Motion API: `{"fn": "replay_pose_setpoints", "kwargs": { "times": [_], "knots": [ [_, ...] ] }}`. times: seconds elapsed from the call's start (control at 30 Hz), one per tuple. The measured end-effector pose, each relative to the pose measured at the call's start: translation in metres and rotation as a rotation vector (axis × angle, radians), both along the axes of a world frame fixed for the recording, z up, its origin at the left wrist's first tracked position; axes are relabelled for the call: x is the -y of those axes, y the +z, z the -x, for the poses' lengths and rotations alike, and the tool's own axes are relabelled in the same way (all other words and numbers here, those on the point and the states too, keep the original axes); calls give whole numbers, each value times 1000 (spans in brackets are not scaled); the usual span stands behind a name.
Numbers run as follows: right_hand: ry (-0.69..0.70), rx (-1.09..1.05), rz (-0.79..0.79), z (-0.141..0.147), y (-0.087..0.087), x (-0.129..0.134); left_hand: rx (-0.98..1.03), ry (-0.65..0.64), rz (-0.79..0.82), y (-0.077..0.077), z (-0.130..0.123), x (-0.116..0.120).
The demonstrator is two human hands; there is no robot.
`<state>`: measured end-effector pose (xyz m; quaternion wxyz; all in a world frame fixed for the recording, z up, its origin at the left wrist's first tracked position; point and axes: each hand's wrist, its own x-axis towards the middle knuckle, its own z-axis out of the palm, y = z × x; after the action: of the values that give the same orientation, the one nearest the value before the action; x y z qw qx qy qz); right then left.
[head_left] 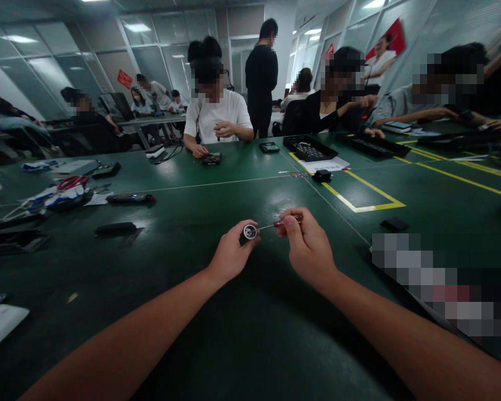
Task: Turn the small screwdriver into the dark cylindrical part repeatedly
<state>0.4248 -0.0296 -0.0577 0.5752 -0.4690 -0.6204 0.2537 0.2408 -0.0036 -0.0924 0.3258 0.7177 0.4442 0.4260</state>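
My left hand [232, 252] is closed around a small black cylinder [249, 231] whose round, silvery open end faces me. Between the fingers of my right hand [309, 245] is the dark red handle of a small screwdriver [279, 224]. Its thin metal shaft points left, and the tip reaches the cylinder's open end. Whether the tip touches anything inside is too small to tell. Both hands are held above the green table [242, 345].
On the left lie a black pen-like tool [130, 198], a black case [116, 228] and cables [73, 182]. A small black block [322, 175] and a black tray [313, 149] are ahead. A person in a white shirt [219, 120] works across the table.
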Motion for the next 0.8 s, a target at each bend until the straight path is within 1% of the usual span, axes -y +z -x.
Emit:
{"fn": "replay_pose_setpoints", "kwargs": {
  "times": [0.03, 0.07, 0.13, 0.17, 0.2, 0.27, 0.37, 0.6, 0.67, 0.8],
  "knots": [
    [-5, -116, 51, -1, -1, -5, -42, -1, -51, 1, 1, -1],
    [16, -263, 133, -2, -1, -10, -87, -7, -103, 3, 2, -2],
    [96, -497, 313, -6, -2, -20, -155, -25, -181, 4, 3, -4],
    [90, -564, 333, -7, -2, -24, -171, -31, -193, 4, 3, -5],
    [71, -583, 318, -9, -3, -26, -179, -35, -185, 4, 4, -7],
    [21, -519, 233, -10, -4, -27, -176, -31, -146, 1, 4, -9],
    [-6, -324, 104, -8, -5, -21, -165, -18, -121, -2, 4, -10],
    [-24, -34, 13, -5, -1, -9, -146, -25, -145, -4, 6, -10],
    [-6, 58, 0, -6, -2, -7, -145, -27, -152, -6, 6, -11],
    [98, 159, -14, -5, -4, -4, -175, 10, -167, -7, 7, -12]
  ]
}}
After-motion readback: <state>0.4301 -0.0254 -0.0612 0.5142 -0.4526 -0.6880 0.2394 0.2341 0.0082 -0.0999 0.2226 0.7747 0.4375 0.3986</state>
